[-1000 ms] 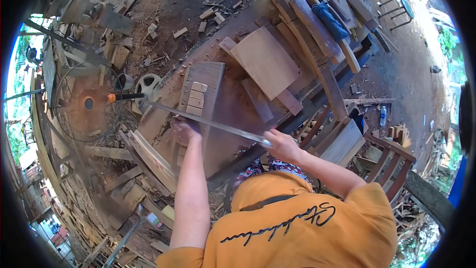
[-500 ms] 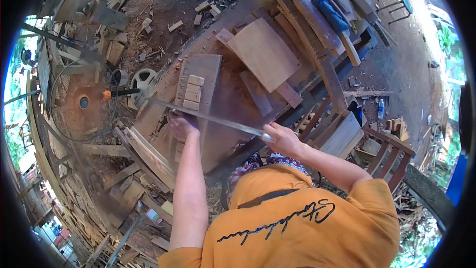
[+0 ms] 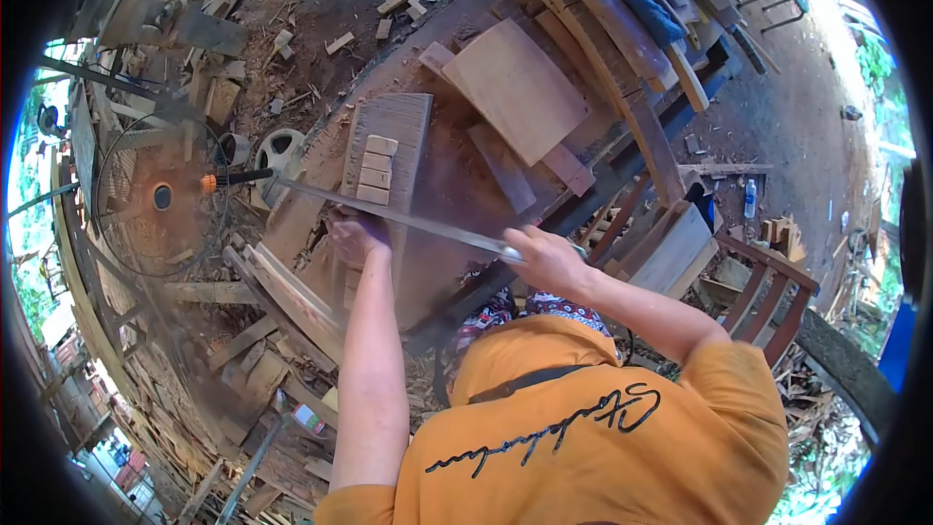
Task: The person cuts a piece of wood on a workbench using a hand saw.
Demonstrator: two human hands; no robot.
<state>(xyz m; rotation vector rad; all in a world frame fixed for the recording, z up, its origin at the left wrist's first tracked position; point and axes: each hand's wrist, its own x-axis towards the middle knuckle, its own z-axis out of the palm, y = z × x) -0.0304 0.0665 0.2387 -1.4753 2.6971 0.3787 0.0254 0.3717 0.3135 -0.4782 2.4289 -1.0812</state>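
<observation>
My right hand [image 3: 547, 261] is closed round the near end of a long narrow metal blade [image 3: 418, 223]. The blade slants up and left across a thick wooden board [image 3: 416, 141], passing just beyond my left hand. My left hand [image 3: 358, 238] is curled down on a piece of wood on this board, its fingertips partly hidden. Small pale wooden blocks [image 3: 375, 178] lie in a row just past the blade. More pale wood [image 3: 352, 284] shows below my left hand. Whether the blade has teeth is too fine to tell.
A standing fan [image 3: 162, 196] is at the left, its pale round base [image 3: 284, 154] near the blade's far tip. A flat wooden panel [image 3: 515, 87] lies beyond the board. Stacked timber [image 3: 622, 29] and a blue cloth [image 3: 643, 8] are upper right; a wooden chair [image 3: 763, 297] stands right.
My right hand has moved slightly left and away from my body, and the blade's far tip has shifted up and left with it. My left hand stays about where it was.
</observation>
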